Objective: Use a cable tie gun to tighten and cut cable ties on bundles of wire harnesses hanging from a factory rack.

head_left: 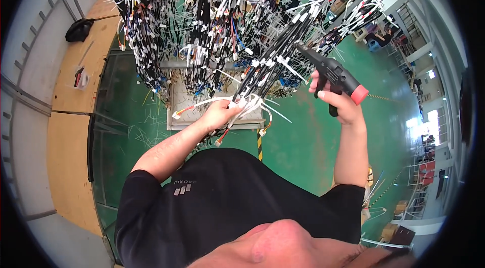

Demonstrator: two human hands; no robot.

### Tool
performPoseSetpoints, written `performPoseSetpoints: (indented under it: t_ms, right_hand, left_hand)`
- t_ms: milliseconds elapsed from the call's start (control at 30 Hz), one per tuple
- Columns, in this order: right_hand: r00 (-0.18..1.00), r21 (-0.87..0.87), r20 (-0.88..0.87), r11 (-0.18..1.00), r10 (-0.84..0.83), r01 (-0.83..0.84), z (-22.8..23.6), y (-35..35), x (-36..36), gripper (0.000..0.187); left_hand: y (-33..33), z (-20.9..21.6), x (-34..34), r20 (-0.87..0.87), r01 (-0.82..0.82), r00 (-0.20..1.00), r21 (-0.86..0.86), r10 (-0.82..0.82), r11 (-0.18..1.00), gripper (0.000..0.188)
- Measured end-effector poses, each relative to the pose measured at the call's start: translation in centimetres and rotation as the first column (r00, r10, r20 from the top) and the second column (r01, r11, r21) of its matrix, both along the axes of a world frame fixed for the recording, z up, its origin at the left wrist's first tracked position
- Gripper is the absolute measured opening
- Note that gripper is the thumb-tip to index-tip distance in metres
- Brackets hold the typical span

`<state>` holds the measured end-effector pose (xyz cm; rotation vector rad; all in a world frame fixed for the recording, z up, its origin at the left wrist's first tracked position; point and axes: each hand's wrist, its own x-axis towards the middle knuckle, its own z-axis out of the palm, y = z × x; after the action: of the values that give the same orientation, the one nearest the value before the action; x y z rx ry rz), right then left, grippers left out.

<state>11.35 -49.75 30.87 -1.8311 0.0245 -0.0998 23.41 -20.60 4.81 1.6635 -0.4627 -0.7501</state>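
Observation:
My left hand (221,115) is closed around the near end of a bundle of black and white wire harnesses (262,78), where white wires and small connectors spread out. White cable ties (290,69) circle the bundle, with loose tails sticking out. My right hand (337,100) grips a black cable tie gun (331,73) with a red rear end. Its nose points up and left, close beside the bundle; whether it touches a tie I cannot tell.
More wire harnesses (146,30) hang in thick bunches ahead, above a pale wheeled-looking platform (214,125). Cut tie scraps (146,129) litter the green floor. To the left runs a wooden bench (70,152) carrying a clear plastic container (81,78) and a black object (79,30).

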Motion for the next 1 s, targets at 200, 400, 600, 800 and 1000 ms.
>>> performPoseSetpoints:
  t_ms: [200,400,600,800,1000]
  right_hand:
    - [0.998,-0.030,-0.069,0.999,0.010,-0.012,0.1,0.1,-0.2,0.053]
    - [0.991,-0.185,-0.086,0.976,0.100,-0.114,3.2,1.4,1.1,0.045]
    - [0.972,-0.427,-0.219,0.887,0.086,-0.175,3.4,1.4,2.2,0.027]
    - [0.957,-0.332,-0.291,0.937,0.004,-0.105,4.7,2.5,2.8,0.037]
    - [0.947,-0.391,-0.322,0.908,0.016,-0.149,3.6,2.9,3.9,0.035]
  left_hand:
    - [0.4,-1.8,0.1,-0.180,-0.002,0.983,-0.222,-0.039,0.975,0.045]
    - [-0.4,2.8,-1.3,-0.127,-0.077,0.990,-0.176,0.055,0.981,0.044]
    - [0.4,7.6,-1.2,-0.058,-0.086,0.994,0.075,0.090,0.993,0.047]
    - [-1.0,1.8,-0.4,0.061,-0.086,0.994,-0.011,0.087,0.996,0.057]
    - [-0.9,4.5,-0.5,-0.019,-0.011,1.000,0.028,0.012,1.000,0.053]
